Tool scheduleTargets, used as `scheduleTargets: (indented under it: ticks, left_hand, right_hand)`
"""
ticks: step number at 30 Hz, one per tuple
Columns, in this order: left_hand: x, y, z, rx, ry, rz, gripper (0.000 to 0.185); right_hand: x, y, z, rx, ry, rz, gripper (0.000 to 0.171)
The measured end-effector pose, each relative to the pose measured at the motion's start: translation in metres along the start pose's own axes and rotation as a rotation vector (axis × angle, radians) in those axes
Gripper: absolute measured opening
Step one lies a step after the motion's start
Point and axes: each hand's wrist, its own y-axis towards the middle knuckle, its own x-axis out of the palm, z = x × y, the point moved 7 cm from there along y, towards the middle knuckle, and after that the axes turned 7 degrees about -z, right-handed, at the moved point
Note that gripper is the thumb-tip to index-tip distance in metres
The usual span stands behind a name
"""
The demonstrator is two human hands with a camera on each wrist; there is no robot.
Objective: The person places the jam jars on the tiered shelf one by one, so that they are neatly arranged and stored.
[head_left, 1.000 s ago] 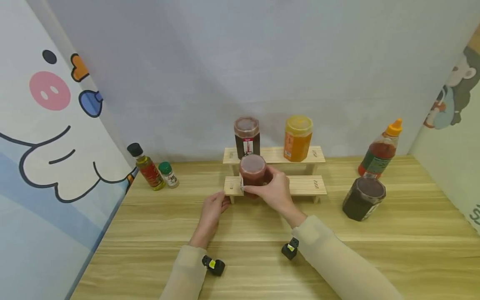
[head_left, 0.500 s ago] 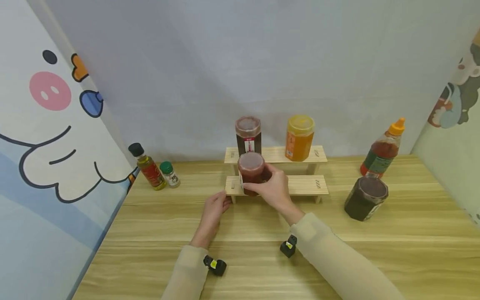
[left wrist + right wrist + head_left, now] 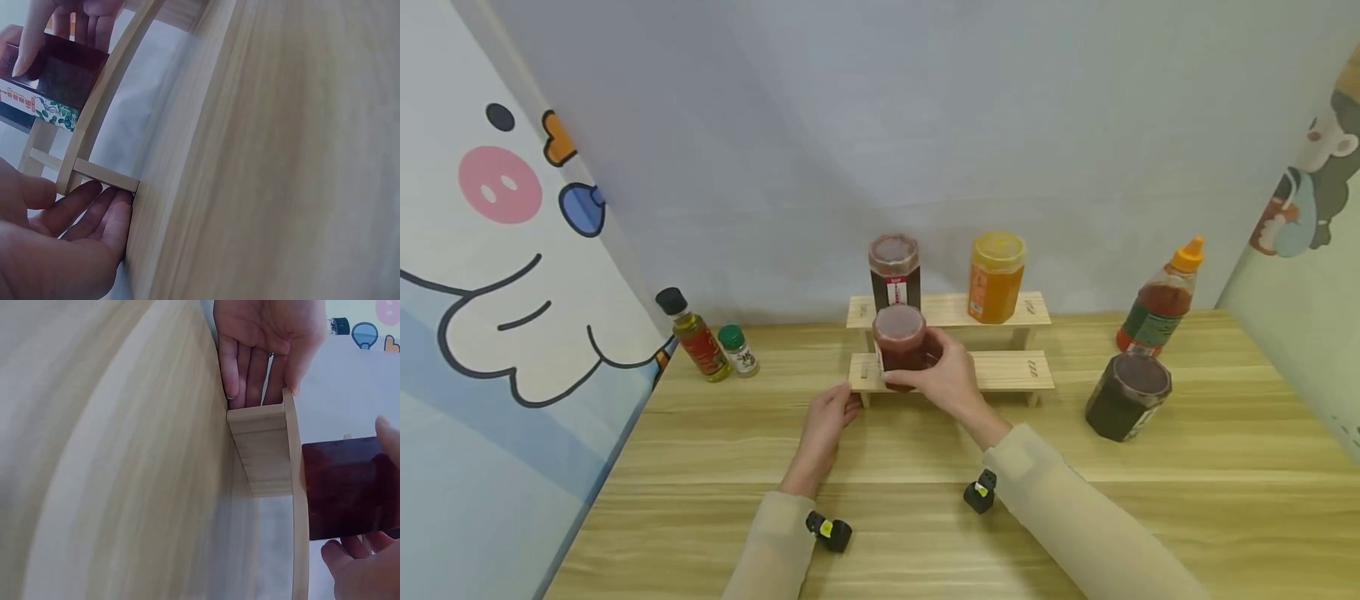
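My right hand [image 3: 946, 379] grips a hexagonal jar [image 3: 901, 354] of dark red contents, thumb at the front and fingers round its right side. The jar is upright on the left part of the lower step of a two-step wooden rack [image 3: 1011, 371]. In the left wrist view, the jar [image 3: 62, 72] shows a patterned label and its base sits at the board. My left hand [image 3: 826, 421] holds the left end of that step, its thumb at the board's edge and its fingers [image 3: 256, 375] against the leg below.
On the upper step stand a dark jar [image 3: 895, 275] and a yellow-lidded honey-coloured jar [image 3: 997, 279]. An oil bottle [image 3: 698, 342] and a green-capped shaker [image 3: 739, 350] stand left. Right are a red sauce bottle [image 3: 1159, 304] and another dark jar [image 3: 1127, 400]. A pale wall hanging [image 3: 775, 167] closes the back.
My right hand has shifted the jar slightly left and back along the lower step. My left hand stays at the rack's end.
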Motion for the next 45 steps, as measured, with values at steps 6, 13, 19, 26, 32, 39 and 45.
scheduleTargets:
  ticks: [6,13,19,26,32,39,45]
  left_hand:
    - [-0.002,0.001,-0.002,0.003,-0.001,-0.006,0.043]
    - [-0.002,0.000,-0.002,0.002,-0.011,0.007,0.042]
    - [-0.002,0.001,-0.002,0.017,-0.014,0.008,0.041]
    - [0.000,0.001,-0.002,0.011,-0.020,0.005,0.041]
    - [0.001,0.001,-0.001,0.004,-0.015,0.009,0.041]
    - [0.001,0.000,0.001,0.013,-0.009,0.012,0.041]
    - [0.002,-0.001,0.000,0.004,-0.009,0.012,0.041]
  right_hand:
    - [-0.010,-0.014,0.000,0.022,0.064,0.019,0.073]
    - [-0.021,-0.025,0.003,0.028,0.108,-0.005,0.072]
    - [-0.031,-0.039,-0.011,0.044,0.109,-0.023,0.062]
    - [-0.043,-0.052,-0.012,0.032,0.066,-0.032,0.058]
    - [-0.048,-0.052,0.013,0.018,0.059,-0.033,0.064]
    - [-0.053,-0.055,0.013,0.000,0.048,-0.026,0.066]
    - [-0.062,-0.067,0.009,-0.038,0.030,-0.025,0.066]
